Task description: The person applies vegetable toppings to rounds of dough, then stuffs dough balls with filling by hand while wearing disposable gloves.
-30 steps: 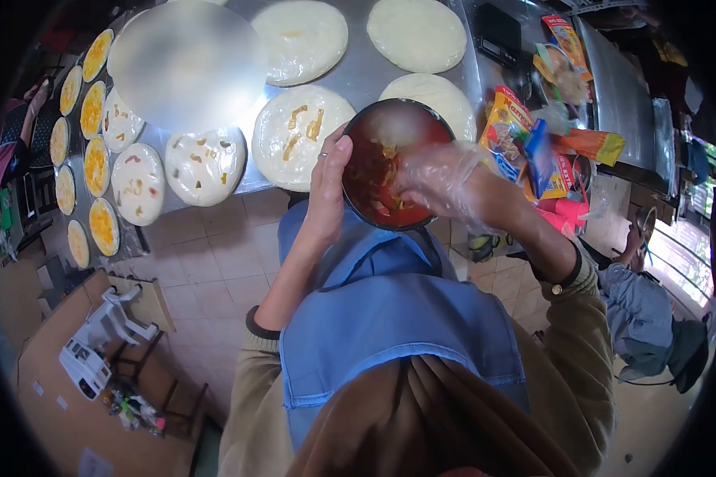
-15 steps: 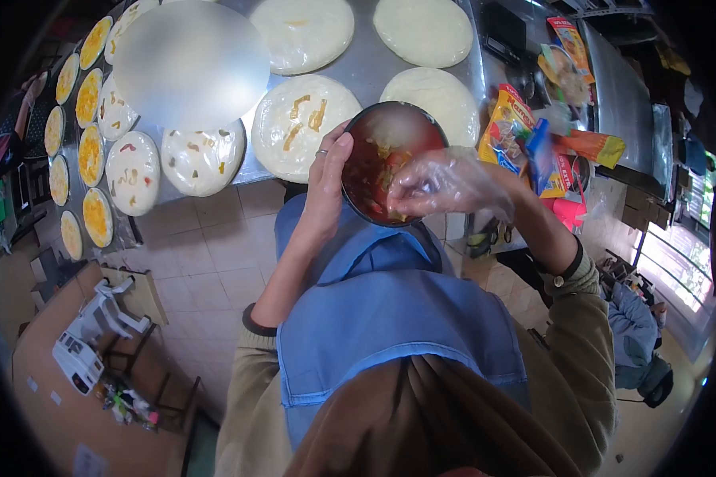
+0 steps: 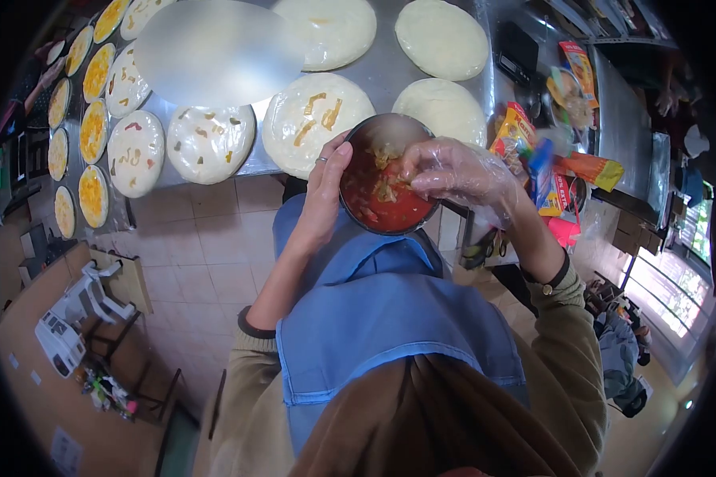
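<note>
The left hand (image 3: 324, 195) cups the near-left rim of a dark bowl (image 3: 386, 211), thumb over the edge and fingers curled around the outside, so the bowl sits raised in front of the chest, just off the front edge of the steel surface (image 3: 374, 75) rather than resting on it — within easy reach of the dough rounds. A ring shows on one finger. The right hand (image 3: 453, 175), wrapped in a clear plastic glove, dips into the bowl from the right; its fingers (image 3: 412, 168) are drawn together, pinching a small clump of pale shredded topping out of the red, saucy mix. The glove keeps that hand clean of the sauce.

Just beyond the bowl lies a dough round with a few yellow strips (image 3: 317, 123) on it, and beside it a plain dough round (image 3: 441, 107), partly hidden by the bowl's rim. Further left, smaller topped rounds (image 3: 135, 151) line the surface in rows. Colourful snack packets (image 3: 533, 151) are crowded at the right, near the gloved wrist.
</note>
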Demonstrator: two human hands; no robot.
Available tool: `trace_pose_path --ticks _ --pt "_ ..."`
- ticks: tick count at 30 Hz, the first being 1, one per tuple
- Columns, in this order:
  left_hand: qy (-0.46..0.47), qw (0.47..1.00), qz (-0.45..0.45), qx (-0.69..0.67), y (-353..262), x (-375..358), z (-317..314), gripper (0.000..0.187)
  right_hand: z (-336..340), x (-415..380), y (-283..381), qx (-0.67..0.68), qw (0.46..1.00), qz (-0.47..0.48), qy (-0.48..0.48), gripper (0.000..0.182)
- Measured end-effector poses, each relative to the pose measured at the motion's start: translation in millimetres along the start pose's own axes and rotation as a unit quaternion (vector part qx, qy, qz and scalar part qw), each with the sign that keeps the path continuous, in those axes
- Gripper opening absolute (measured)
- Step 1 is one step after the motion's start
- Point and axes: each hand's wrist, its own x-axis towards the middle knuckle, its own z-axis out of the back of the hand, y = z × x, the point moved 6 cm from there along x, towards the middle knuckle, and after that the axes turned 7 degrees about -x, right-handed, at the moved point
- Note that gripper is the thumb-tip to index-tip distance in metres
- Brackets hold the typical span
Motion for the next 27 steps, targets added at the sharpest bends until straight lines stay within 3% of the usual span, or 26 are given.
trace_pose_path --ticks 6,9,12,13,16,20,27 --pt "-0.013 1.0 0.002 -0.025 10 -2 14 0.059 -1 4 5 0.049 0.998 0.026 0.004 0.022" --pt "-0.021 0.999 -0.007 -0.026 11 -4 21 0.058 -3 17 4 -0.09 0.996 0.015 -0.019 0.018" --pt "-0.041 0.999 -0.017 -0.027 12 -7 31 0.056 -15 28 15 -0.381 0.906 0.18 -0.041 0.017" --pt "-0.049 0.998 -0.018 -0.028 13 -8 35 0.055 -20 30 17 -0.405 0.887 0.21 -0.068 0.018" --pt "-0.061 0.995 -0.029 -0.075 14 -11 43 0.055 -24 45 14 -0.278 0.948 0.149 -0.034 0.019" --pt "-0.101 0.991 -0.04 -0.076 18 -18 61 0.055 -18 57 12 -0.054 0.997 -0.012 -0.053 0.022" --pt "-0.175 0.981 -0.05 -0.065 32 -32 101 0.051 -13 99 18 0.031 0.999 0.02 0.006 0.03"
